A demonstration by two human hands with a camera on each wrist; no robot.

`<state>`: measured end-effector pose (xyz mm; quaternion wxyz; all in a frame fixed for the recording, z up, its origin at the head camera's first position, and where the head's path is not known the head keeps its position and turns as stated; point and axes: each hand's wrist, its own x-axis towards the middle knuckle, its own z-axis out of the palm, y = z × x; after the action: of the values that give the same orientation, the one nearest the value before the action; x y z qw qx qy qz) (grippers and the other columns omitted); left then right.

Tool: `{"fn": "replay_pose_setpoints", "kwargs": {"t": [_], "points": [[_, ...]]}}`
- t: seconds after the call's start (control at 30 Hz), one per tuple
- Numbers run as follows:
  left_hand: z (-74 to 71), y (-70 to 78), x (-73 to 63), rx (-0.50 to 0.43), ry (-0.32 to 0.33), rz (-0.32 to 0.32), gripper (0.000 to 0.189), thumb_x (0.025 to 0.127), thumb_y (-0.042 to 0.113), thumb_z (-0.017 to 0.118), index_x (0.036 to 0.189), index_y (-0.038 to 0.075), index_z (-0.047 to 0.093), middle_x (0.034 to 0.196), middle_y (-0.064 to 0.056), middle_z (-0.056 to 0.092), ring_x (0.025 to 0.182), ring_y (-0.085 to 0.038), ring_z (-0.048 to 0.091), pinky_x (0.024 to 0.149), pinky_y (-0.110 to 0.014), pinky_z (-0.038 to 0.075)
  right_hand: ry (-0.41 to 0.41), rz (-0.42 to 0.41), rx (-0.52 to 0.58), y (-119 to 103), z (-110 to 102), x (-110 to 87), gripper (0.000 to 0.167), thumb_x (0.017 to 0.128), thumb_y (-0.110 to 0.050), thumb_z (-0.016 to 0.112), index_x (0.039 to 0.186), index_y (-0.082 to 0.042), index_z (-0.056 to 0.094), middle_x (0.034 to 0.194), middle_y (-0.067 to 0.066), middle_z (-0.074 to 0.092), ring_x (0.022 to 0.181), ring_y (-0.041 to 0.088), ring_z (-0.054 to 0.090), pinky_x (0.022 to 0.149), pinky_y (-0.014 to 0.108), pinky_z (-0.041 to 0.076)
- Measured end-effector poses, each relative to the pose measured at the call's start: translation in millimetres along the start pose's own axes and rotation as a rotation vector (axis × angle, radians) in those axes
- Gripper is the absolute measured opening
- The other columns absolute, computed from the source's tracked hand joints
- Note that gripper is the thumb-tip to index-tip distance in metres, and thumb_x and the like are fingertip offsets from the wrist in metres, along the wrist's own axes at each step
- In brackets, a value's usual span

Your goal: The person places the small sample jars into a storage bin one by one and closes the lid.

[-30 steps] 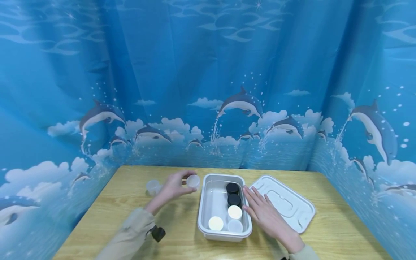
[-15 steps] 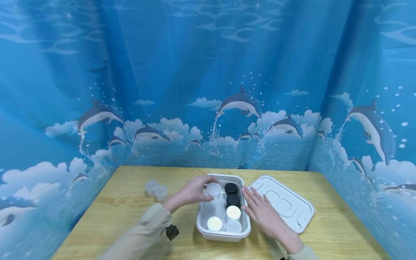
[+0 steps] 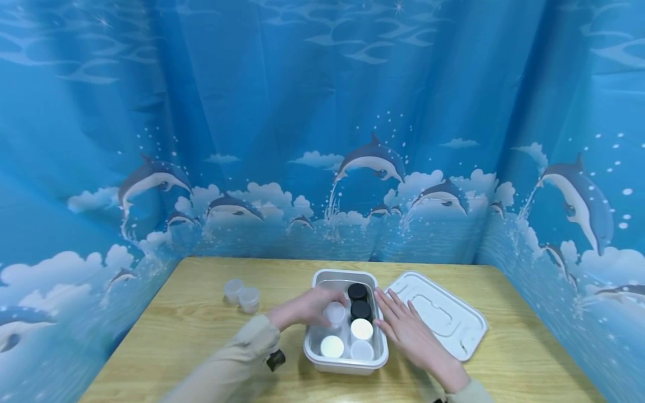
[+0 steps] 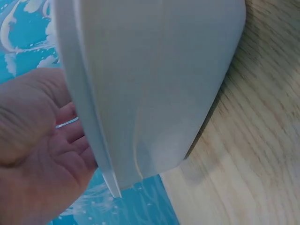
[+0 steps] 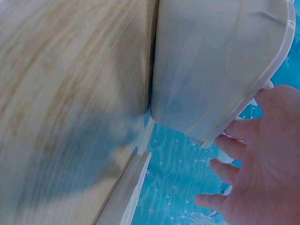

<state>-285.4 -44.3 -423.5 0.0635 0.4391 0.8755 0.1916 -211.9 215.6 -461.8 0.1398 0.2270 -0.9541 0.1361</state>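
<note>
My left hand (image 3: 314, 307) reaches over the left wall of a white plastic box (image 3: 314, 280) and grips a small translucent round jar (image 3: 335, 314) inside it. In the left wrist view that hand (image 4: 42, 140) goes behind the box wall (image 4: 140, 93), which hides the jar. Two black-topped jars (image 3: 360, 309) line the box's right side. Nearer me are two white-topped jars (image 3: 332, 347) and a frosted one (image 3: 362, 350). My right hand (image 3: 413, 338), fingers straight, rests against the right rim; the right wrist view shows its fingertips (image 5: 225, 140) at the edge.
A white box lid (image 3: 438, 313) lies flat to the right of the box, partly behind my right hand. Two more translucent jars (image 3: 249, 299) stand on the wooden table (image 3: 166, 336) at left. A blue dolphin curtain (image 3: 282, 140) surrounds the table's back and sides.
My left hand has carried the translucent jar rightward from beside the box, over the left rim, then towards me inside it. The right hand stays in place.
</note>
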Motion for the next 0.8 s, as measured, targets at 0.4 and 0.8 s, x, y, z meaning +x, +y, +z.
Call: {"fn": "replay_pose_setpoints", "kwargs": {"t": [0.4,0.8], "points": [[-0.3,17.3,0.7,0.174,-0.217,-0.108,0.051,0.072,-0.003,0.085,0.114,0.02,0.068,0.106,0.006,0.07,0.092,-0.007,0.06,0.088,-0.019,0.052,-0.002,0.002,0.008,-1.6,-0.9,-0.4,0.058,0.106,-0.037,0.05,0.155,-0.007,0.039,0.161,0.01,0.037,0.148,0.036,0.032,0.117,0.068,0.026],[-19.0,6.9,-11.1,0.026,-0.083,-0.046,0.045,0.085,0.002,0.078,0.128,0.008,0.067,0.127,-0.006,0.069,0.117,-0.02,0.064,0.101,-0.029,0.053,-0.021,0.021,0.025,-1.7,-1.6,-0.3,0.059,0.107,-0.038,0.048,0.156,-0.008,0.037,0.162,0.008,0.034,0.149,0.035,0.03,0.118,0.067,0.023]]}}
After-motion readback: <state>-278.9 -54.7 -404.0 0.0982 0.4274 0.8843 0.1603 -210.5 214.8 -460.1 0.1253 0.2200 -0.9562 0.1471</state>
